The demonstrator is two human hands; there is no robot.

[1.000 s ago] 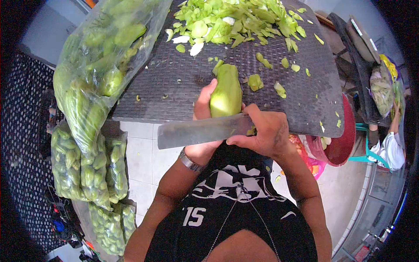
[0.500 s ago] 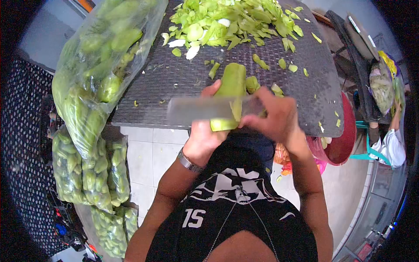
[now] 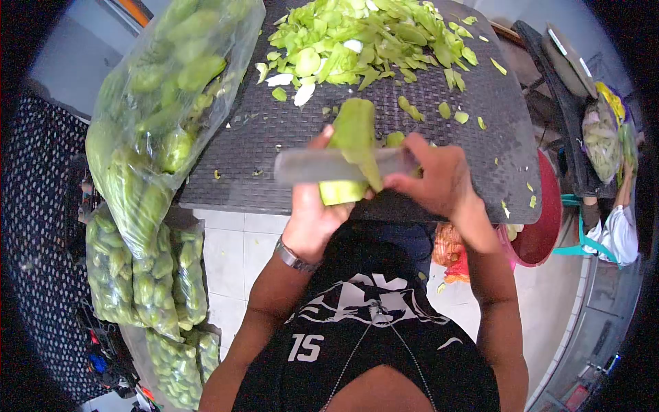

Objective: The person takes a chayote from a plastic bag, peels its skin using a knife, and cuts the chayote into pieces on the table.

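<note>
1. Green gourd (image 3: pixel 352 127) is being held over the desk's (image 3: pixel 230 175) 6 o'clock edge by the left hand (image 3: pixel 312 216), fingers wrapped round it.
2. Knife (image 3: pixel 309 167), kinda blurry, is gripped in the right hand's (image 3: pixel 443 175) fingers, blade crossing the gourd toward 9.
3. Peelings (image 3: pixel 371 44) are heaped at 12; a stuffed bag (image 3: pixel 171 89)'s parked around 10.

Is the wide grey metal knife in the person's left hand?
No, the right hand grips the knife, while the left hand holds the long pale-green vegetable.
</note>
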